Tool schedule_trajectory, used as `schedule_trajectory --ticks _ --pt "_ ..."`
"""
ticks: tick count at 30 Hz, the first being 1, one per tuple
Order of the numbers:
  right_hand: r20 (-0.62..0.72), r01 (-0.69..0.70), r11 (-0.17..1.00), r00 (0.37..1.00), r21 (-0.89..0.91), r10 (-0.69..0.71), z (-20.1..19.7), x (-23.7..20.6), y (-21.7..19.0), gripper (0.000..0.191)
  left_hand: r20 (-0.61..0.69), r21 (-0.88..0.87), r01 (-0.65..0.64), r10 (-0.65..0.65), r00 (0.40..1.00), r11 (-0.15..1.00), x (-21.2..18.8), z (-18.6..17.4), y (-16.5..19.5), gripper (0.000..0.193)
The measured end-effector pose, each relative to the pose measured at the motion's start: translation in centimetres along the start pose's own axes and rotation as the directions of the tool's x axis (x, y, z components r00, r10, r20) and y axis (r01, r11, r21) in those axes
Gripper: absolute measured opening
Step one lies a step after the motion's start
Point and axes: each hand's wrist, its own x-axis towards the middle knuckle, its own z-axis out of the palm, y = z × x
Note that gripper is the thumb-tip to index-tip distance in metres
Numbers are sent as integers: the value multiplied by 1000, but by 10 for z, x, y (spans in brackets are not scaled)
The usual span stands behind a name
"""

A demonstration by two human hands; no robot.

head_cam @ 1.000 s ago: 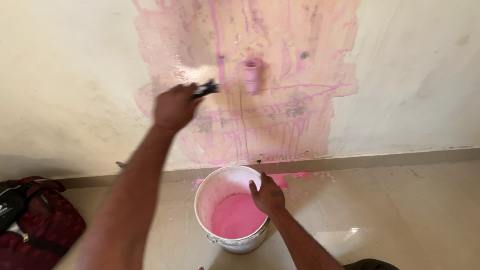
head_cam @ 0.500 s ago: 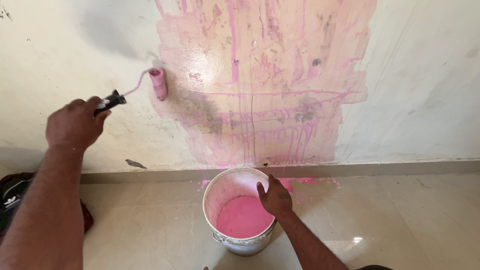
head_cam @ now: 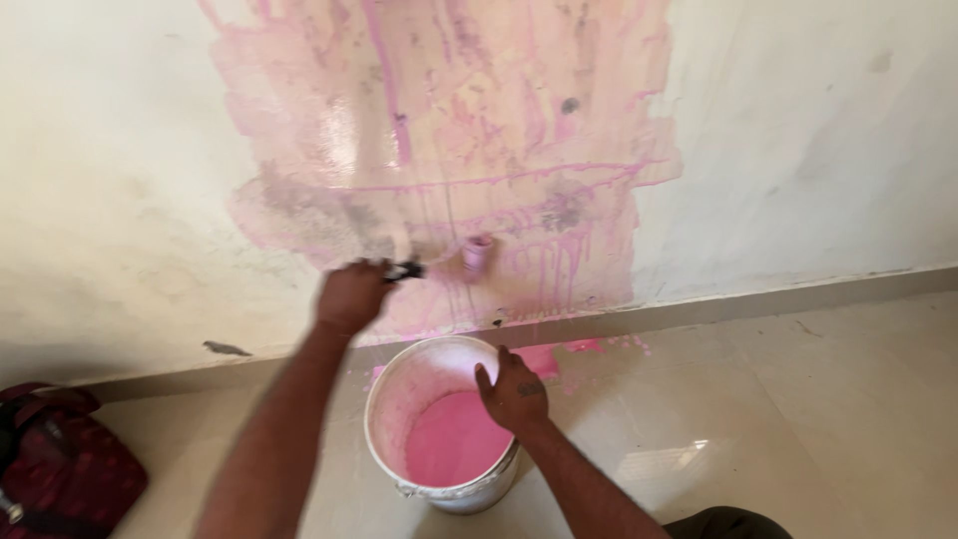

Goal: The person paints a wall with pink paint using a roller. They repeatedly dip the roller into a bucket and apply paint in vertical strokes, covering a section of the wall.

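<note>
My left hand (head_cam: 351, 295) grips the black handle of a small paint roller (head_cam: 477, 254), whose pink head presses low on the wall inside the wet pink patch (head_cam: 449, 150). My right hand (head_cam: 511, 391) rests on the far right rim of a white bucket (head_cam: 469, 494) that stands on the floor below. Pink paint (head_cam: 449, 439) lies in the bottom of the bucket, and its inner wall is smeared pink.
A dark red bag (head_cam: 60, 464) lies on the floor at the far left. Pink splashes (head_cam: 559, 354) mark the tiles and the skirting behind the bucket. Pale glossy tiles (head_cam: 798, 399) stretch to the right. The wall around the patch is off-white and stained.
My left hand has swung the roller from the upper left of the patch down to its lower middle. The right hand has stayed on the bucket rim.
</note>
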Motion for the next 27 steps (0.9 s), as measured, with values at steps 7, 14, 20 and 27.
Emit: schedule_trajectory --ticks 7,14,20,27 --pt "76 -69 997 995 26 67 -8 -4 -8 69 -12 -245 -97 97 995 965 69 46 166 36" --pt "89 141 990 986 10 -142 -25 -11 -16 59 20 -292 -108 119 993 950 106 57 247 34" --pt "29 -20 999 999 44 19 -10 -10 -10 68 105 -294 -95 131 986 951 87 67 190 31" --pt "-18 2 1000 1000 -1 -2 2 -5 3 66 113 -209 -38 62 992 977 8 85 68 32"
